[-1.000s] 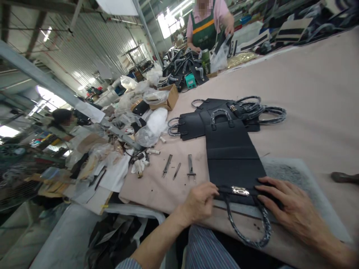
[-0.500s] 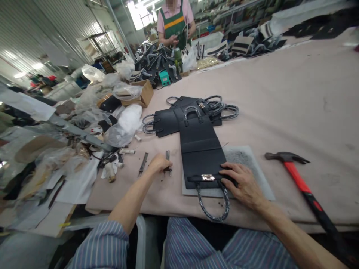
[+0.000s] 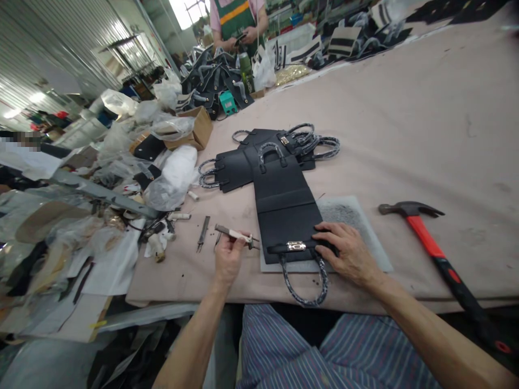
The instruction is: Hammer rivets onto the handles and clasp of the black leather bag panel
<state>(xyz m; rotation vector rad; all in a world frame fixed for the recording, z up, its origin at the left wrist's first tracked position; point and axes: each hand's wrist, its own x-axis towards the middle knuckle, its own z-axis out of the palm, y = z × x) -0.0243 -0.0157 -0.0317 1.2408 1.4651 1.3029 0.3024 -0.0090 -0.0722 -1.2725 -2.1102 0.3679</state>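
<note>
My left hand (image 3: 229,258) is closed in a pinch around a two-pronged punch (image 3: 233,232), a narrow metal tool with pale wrapping. Its prongs point right, beside the left edge of a black bag panel (image 3: 286,216). My right hand (image 3: 351,251) lies on the panel's lower right, fingers apart, over the end of a black strap (image 3: 278,248) with a silver buckle (image 3: 296,246). A wrapped loop handle (image 3: 304,302) hangs toward me. Beneath the panel is a pale board (image 3: 368,237). Another pronged tool (image 3: 203,233) lies left of my left hand.
A claw hammer (image 3: 425,232) with a red and black handle lies at right. More black bag panels (image 3: 235,167) with loop handles are beyond. Plastic bags (image 3: 174,178) and a cardboard box (image 3: 200,129) crowd the left. A person in a green apron (image 3: 235,24) stands at the far side.
My left hand has picked up the punch from the table and turned it sideways, toward the panel. My right hand stays on the panel. The view has shifted slightly.
</note>
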